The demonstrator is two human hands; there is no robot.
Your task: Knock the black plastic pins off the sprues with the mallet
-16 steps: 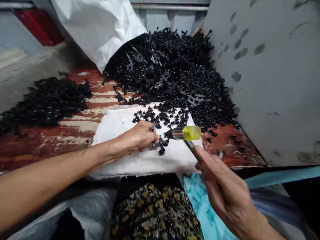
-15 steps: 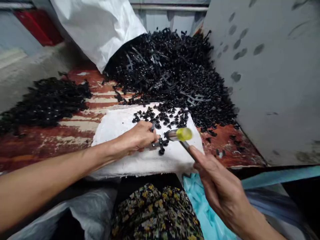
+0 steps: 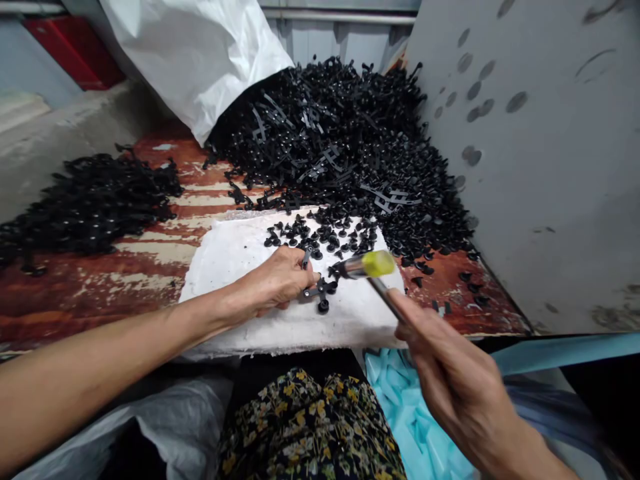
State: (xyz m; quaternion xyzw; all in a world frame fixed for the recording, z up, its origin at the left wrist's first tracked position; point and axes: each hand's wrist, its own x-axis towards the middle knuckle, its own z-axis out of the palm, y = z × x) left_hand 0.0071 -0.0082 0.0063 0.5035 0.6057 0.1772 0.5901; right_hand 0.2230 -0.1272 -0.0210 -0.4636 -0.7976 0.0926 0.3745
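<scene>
My left hand rests on a white cloth pad, fingers closed on a black plastic sprue with round caps still on it. My right hand grips the thin handle of a small mallet with a metal head and a yellow face. The mallet head hovers just right of the sprue, close above the pad. Several loose black caps lie on the pad's far side.
A big heap of black sprues and caps spills from a white sack at the back. A second black pile lies left on the worn red tabletop. A grey panel stands right. Light blue plastic bag below.
The mallet head dipped toward the sprue and has come back up a little to the right. My left hand holds the sprue in the same spot.
</scene>
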